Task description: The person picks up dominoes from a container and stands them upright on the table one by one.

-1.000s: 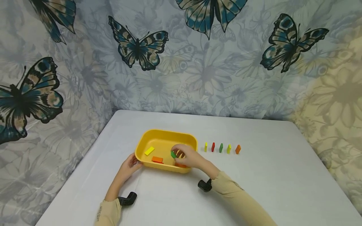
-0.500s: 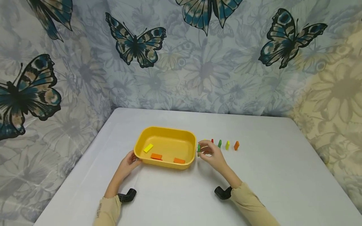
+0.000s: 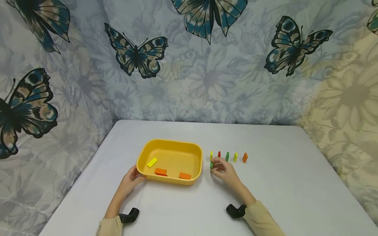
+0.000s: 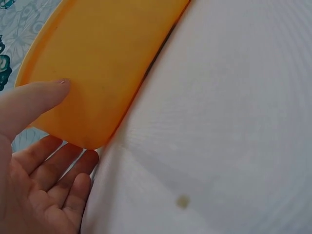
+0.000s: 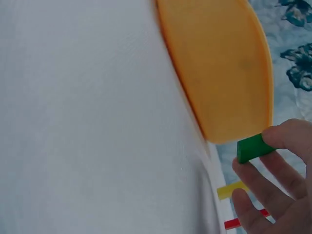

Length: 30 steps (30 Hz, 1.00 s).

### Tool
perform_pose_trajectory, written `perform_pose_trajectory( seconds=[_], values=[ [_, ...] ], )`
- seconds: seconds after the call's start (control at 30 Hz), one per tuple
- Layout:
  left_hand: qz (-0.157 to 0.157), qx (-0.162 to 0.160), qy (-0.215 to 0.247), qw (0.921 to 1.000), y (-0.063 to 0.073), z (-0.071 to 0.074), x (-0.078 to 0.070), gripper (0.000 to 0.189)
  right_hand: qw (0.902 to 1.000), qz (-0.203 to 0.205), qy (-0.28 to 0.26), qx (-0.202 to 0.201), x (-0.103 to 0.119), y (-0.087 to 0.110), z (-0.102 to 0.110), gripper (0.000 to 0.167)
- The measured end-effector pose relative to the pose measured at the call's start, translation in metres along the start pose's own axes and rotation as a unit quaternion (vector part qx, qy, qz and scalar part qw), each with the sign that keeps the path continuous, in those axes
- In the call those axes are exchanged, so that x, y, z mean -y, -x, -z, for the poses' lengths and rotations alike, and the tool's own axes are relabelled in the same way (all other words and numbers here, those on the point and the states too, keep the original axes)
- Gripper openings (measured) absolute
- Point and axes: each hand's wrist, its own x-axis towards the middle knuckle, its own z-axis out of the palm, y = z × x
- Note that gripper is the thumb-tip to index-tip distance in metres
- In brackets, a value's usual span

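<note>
Near the table's middle stands a yellow plastic tray (image 3: 174, 180). My left hand (image 3: 129, 182) holds its near left corner; in the left wrist view the thumb (image 4: 46, 97) lies on the outer wall and the fingers curl loosely by the corner. Right of the tray, my right hand (image 3: 226, 172) pinches a small green block (image 5: 253, 147) between thumb and fingertips, upright and close over the table, just in front of a standing yellow block (image 3: 211, 154). Beside that one, a red block (image 3: 219, 154), a green block (image 3: 227, 156), another yellow block (image 3: 235, 157) and an orange block (image 3: 245, 157) stand in a row.
Inside the tray lie a yellow block (image 3: 152, 162), an orange block (image 3: 160, 171) over a red one (image 3: 161, 175), and another orange block (image 3: 185, 176). The white table (image 3: 283, 183) meets a butterfly-patterned backdrop (image 3: 212, 82) behind and at the left.
My right hand has lifted the green block out of the tray and carried it right, to the near side of the row's left end. The left hand stays at the tray corner.
</note>
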Motion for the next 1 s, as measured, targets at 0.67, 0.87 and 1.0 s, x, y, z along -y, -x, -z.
perform_pose_trajectory(
  seconds=[0.67, 0.87, 1.0],
  values=[
    [0.001, -0.017, -0.039, 0.9991, 0.002, -0.002, -0.005, 0.06, 0.9987, -0.029, 0.018, -0.037, -0.019, 0.005, -0.005, 0.029],
    [-0.02, -0.01, -0.049, 0.9986, -0.003, -0.003, -0.009, 0.059, 0.9967, -0.065, 0.005, -0.049, -0.02, 0.003, -0.004, 0.027],
    [-0.019, -0.011, -0.054, 0.9983, 0.0, -0.006, -0.025, 0.057, 0.995, -0.089, 0.001, -0.045, -0.019, 0.001, -0.004, 0.026]
  ],
)
